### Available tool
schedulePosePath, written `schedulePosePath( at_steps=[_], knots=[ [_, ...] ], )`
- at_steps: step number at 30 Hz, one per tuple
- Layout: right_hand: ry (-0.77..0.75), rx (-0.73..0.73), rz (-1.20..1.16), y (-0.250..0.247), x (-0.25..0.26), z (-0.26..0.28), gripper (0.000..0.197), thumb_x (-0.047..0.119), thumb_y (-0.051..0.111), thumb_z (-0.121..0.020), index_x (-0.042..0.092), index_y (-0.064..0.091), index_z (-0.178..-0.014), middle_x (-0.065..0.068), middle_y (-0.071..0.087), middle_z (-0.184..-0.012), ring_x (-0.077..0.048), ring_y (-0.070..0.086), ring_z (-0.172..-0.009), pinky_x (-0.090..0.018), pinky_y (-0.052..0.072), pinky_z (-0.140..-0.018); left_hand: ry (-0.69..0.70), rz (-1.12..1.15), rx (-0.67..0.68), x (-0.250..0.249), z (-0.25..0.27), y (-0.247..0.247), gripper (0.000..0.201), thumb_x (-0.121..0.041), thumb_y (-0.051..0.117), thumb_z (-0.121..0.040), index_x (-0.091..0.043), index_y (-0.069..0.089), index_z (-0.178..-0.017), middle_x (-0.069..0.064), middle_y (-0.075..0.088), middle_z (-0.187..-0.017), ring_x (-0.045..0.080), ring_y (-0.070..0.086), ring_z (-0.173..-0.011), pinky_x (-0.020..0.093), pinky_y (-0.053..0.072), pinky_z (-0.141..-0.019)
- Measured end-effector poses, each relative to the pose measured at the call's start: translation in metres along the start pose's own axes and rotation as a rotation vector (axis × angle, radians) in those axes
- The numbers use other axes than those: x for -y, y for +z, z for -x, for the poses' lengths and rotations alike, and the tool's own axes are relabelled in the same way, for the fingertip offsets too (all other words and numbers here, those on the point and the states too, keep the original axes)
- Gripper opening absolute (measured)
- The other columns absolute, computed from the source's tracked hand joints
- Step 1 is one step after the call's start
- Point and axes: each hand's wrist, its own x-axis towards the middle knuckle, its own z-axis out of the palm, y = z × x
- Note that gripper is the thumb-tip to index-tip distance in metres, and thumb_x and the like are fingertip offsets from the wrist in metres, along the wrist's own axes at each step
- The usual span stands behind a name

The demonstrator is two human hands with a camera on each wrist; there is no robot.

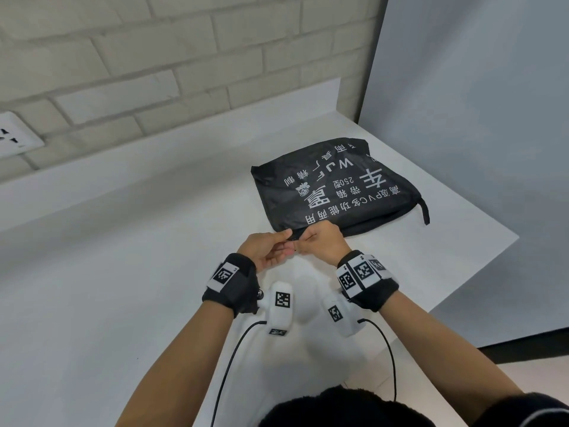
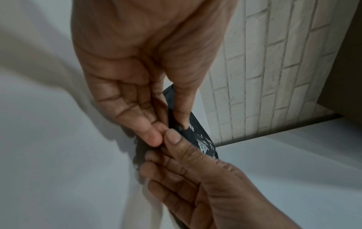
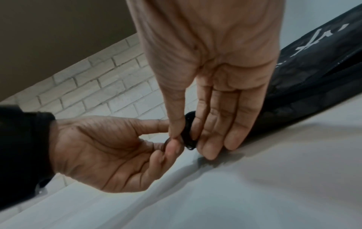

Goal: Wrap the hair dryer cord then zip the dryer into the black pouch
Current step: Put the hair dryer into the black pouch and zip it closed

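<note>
The black pouch (image 1: 335, 186) with white printed lettering lies flat and slightly bulged on the white table (image 1: 123, 272), right of centre. No hair dryer or cord is in view. Both hands meet at the pouch's near left corner. My left hand (image 1: 277, 241) pinches the corner fabric, thumb on top (image 2: 182, 117) and fingers below. My right hand (image 1: 311, 241) pinches a small black tab (image 3: 188, 134) at that same corner between thumb and fingers. The fingertips of the two hands touch. In the right wrist view the pouch's (image 3: 313, 74) near edge runs away to the right.
A black strap (image 1: 425, 212) hangs off the pouch's right corner, close to the table's right edge (image 1: 480, 272). A white brick wall (image 1: 154, 72) with a socket (image 1: 15, 137) stands behind. A grey panel (image 1: 477, 118) closes off the right side.
</note>
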Motion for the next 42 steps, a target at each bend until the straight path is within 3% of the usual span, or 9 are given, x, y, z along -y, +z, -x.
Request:
schedulePosePath(
  at_steps=[4,8,11,15,20,25,31,37,42],
  knots=[
    [-0.016,-0.001,0.02,-0.001,-0.001,0.005,0.021,0.02,0.07,-0.078,0.0,0.071,-0.071,-0.019,0.073,-0.078,-0.018,0.06,-0.065,-0.028,0.05,-0.07,0.015,0.016,-0.012,-0.001,0.004,0.008,0.018,-0.024,0.066,-0.083,-0.009,0.06,-0.073,-0.006,0.064,-0.045,0.002,0.06,-0.04,0.013,0.051,-0.044],
    [-0.027,-0.031,0.089,0.0,0.0,0.01,0.013,0.011,0.065,-0.078,-0.001,0.069,-0.079,-0.019,0.073,-0.082,-0.026,0.068,-0.079,-0.029,0.052,-0.077,0.015,0.034,-0.022,0.002,0.007,0.014,0.02,-0.025,0.068,-0.082,-0.01,0.06,-0.071,-0.005,0.062,-0.046,0.002,0.057,-0.04,0.015,0.052,-0.046],
    [-0.03,-0.015,0.149,0.0,0.0,0.014,0.014,0.013,0.065,-0.079,0.0,0.069,-0.081,-0.017,0.072,-0.082,-0.02,0.063,-0.074,-0.024,0.048,-0.072,0.044,0.037,-0.044,0.004,0.007,0.017,0.015,-0.019,0.066,-0.083,-0.008,0.06,-0.075,-0.004,0.062,-0.046,0.003,0.057,-0.041,0.016,0.053,-0.047],
    [-0.021,0.033,0.242,0.0,0.0,0.018,0.015,0.012,0.059,-0.081,0.003,0.069,-0.075,-0.003,0.063,-0.06,-0.015,0.056,-0.069,-0.019,0.041,-0.068,0.071,0.001,-0.07,0.009,0.007,0.017,0.013,-0.01,0.062,-0.085,-0.005,0.057,-0.075,-0.002,0.062,-0.04,0.004,0.058,-0.037,0.019,0.054,-0.048],
    [-0.011,0.045,0.393,-0.003,-0.003,0.015,0.033,0.014,0.055,-0.084,0.014,0.046,-0.052,-0.015,0.063,-0.077,-0.029,0.057,-0.074,-0.025,0.043,-0.069,0.115,-0.095,-0.099,0.012,0.007,0.013,0.01,-0.005,0.059,-0.086,-0.002,0.055,-0.078,0.015,0.064,-0.069,0.009,0.062,-0.04,0.02,0.055,-0.048],
    [0.067,-0.094,0.466,-0.049,-0.012,0.01,0.018,0.01,0.05,-0.085,0.005,0.05,-0.068,-0.017,0.053,-0.078,-0.029,0.053,-0.076,-0.035,0.047,-0.073,0.134,-0.128,-0.171,0.001,0.006,-0.011,0.009,-0.001,0.056,-0.087,0.001,0.052,-0.08,0.017,0.064,-0.061,0.012,0.059,-0.033,0.019,0.052,-0.039],
    [0.244,-0.266,0.39,-0.109,-0.046,0.013,0.021,0.011,0.053,-0.084,-0.003,0.064,-0.093,-0.021,0.067,-0.1,-0.037,0.062,-0.094,-0.033,0.048,-0.078,0.14,-0.019,-0.267,-0.003,-0.006,-0.041,0.009,-0.003,0.05,-0.091,0.0,0.05,-0.083,0.007,0.06,-0.037,0.013,0.057,-0.031,0.022,0.052,-0.038],
    [0.172,-0.24,0.3,-0.109,-0.059,0.019,0.018,0.01,0.055,-0.082,-0.001,0.069,-0.083,-0.017,0.07,-0.094,-0.031,0.063,-0.092,-0.032,0.049,-0.083,0.145,0.012,-0.205,-0.002,-0.008,-0.032,0.011,-0.005,0.054,-0.09,-0.002,0.047,-0.082,0.017,0.066,-0.057,0.015,0.065,-0.04,0.025,0.056,-0.045],
    [0.223,-0.306,0.308,-0.131,-0.073,0.016,0.016,0.012,0.056,-0.082,0.005,0.063,-0.069,-0.019,0.07,-0.083,-0.031,0.062,-0.075,-0.029,0.047,-0.069,0.169,-0.074,-0.244,-0.006,-0.01,-0.04,0.014,-0.001,0.055,-0.088,-0.001,0.048,-0.077,0.018,0.065,-0.059,0.013,0.062,-0.037,0.021,0.054,-0.044]
  ],
)
